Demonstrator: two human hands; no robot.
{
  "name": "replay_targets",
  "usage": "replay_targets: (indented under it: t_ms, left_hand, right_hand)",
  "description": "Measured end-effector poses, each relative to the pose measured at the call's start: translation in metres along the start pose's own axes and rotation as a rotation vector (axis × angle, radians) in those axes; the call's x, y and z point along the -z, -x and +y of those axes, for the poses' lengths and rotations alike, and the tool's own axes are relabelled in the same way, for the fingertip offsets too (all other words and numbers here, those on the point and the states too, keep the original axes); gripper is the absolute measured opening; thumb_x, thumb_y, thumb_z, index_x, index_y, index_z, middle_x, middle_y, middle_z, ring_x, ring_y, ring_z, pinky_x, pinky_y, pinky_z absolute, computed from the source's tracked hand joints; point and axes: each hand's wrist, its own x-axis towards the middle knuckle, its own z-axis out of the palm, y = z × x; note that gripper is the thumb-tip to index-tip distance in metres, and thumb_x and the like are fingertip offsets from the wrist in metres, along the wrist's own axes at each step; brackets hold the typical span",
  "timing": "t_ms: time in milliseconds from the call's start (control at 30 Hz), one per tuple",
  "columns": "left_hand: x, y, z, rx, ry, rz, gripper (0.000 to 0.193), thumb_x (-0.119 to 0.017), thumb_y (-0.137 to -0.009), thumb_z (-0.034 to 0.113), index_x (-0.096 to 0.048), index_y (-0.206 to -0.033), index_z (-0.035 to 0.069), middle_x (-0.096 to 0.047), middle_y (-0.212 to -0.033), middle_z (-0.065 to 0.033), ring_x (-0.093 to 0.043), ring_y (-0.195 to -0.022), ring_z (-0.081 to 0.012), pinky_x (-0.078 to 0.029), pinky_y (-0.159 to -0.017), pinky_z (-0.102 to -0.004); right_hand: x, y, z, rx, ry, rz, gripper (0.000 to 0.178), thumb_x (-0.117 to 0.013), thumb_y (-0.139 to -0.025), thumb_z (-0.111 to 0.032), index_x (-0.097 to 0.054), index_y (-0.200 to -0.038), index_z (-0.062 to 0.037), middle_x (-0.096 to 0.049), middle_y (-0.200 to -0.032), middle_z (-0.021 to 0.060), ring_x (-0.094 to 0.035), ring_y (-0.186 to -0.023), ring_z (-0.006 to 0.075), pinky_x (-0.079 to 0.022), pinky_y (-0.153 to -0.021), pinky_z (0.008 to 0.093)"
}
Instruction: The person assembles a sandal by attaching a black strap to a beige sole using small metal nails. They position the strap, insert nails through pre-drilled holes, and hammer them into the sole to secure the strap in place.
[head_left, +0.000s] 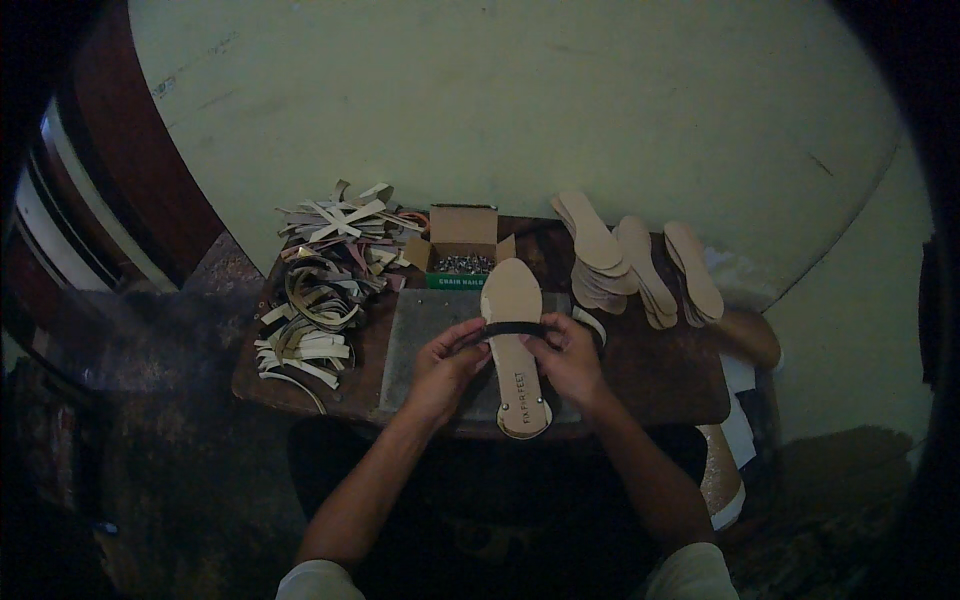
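A tan insole with handwriting near its heel is held up above the table's front, its rounded toe end pointing away from me. Shiny nail heads show at both sides of the heel. Across its middle runs a dark strap. My left hand pinches the strap and the insole's left edge, while my right hand grips them at the right edge. Under the hands lies a flat grey slab. A pale curved strip shows partly behind my right hand.
On the dark wooden table, an open cardboard box of small nails stands behind the slab. Piles of cut strips cover the left side. Several stacked insoles lie at the back right, near the wall.
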Motion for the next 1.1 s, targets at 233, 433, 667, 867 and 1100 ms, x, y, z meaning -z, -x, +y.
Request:
replay_targets:
  t_ms: [233, 433, 667, 867, 1100]
  left_hand:
    - [0.006, -0.004, -0.007, -0.008, 0.186, -0.065, 0.035, -0.059, -0.091, 0.0, -0.055, -0.125, 0.0, -0.058, -0.12, -0.0103, -0.058, -0.11, -0.02, -0.047, -0.101, -0.0363]
    - [-0.011, 0.005, -0.01, -0.027, 0.064, 0.061, 0.039, -0.065, -0.091, 0.006, -0.053, -0.127, -0.001, -0.059, -0.121, -0.0117, -0.058, -0.111, -0.02, -0.047, -0.099, -0.035]
    - [-0.015, 0.001, -0.015, -0.026, 0.05, 0.098, 0.049, -0.07, -0.084, 0.002, -0.05, -0.129, -0.002, -0.06, -0.12, -0.0126, -0.062, -0.105, -0.0203, -0.051, -0.092, -0.0349]
    - [0.005, -0.007, -0.027, -0.008, 0.162, 0.12, 0.042, -0.067, -0.087, 0.004, -0.052, -0.126, -0.002, -0.063, -0.11, -0.0131, -0.064, -0.096, -0.021, -0.054, -0.084, -0.0343]
    - [0.0, -0.006, -0.011, -0.002, 0.149, 0.168, 0.039, -0.068, -0.087, 0.006, -0.054, -0.122, -0.002, -0.066, -0.103, -0.0121, -0.065, -0.092, -0.0209, -0.054, -0.082, -0.0345]
  right_hand:
    - [-0.001, 0.0, 0.003, 0.005, -0.009, -0.001, 0.033, -0.069, -0.087, -0.008, -0.055, -0.113, 0.0054, -0.068, -0.101, 0.0179, -0.066, -0.091, 0.0204, -0.053, -0.076, 0.0307]
    - [0.003, -0.005, 0.013, 0.054, 0.031, 0.031, 0.029, -0.068, -0.086, -0.006, -0.055, -0.109, 0.0051, -0.068, -0.097, 0.0162, -0.067, -0.083, 0.0197, -0.054, -0.069, 0.0313]
    - [0.004, -0.002, 0.015, 0.066, 0.036, -0.055, 0.026, -0.066, -0.087, -0.004, -0.053, -0.109, 0.0009, -0.069, -0.094, 0.0125, -0.068, -0.08, 0.0177, -0.056, -0.06, 0.0295]
    - [-0.005, 0.002, 0.008, 0.073, 0.019, -0.161, 0.03, -0.069, -0.088, -0.007, -0.054, -0.113, 0.0004, -0.069, -0.095, 0.0111, -0.068, -0.083, 0.0172, -0.057, -0.062, 0.0298]
    - [0.017, -0.01, 0.007, 0.07, 0.022, -0.188, 0.038, -0.07, -0.088, -0.009, -0.056, -0.12, 0.0066, -0.067, -0.099, 0.0127, -0.067, -0.083, 0.0162, -0.055, -0.068, 0.0276]
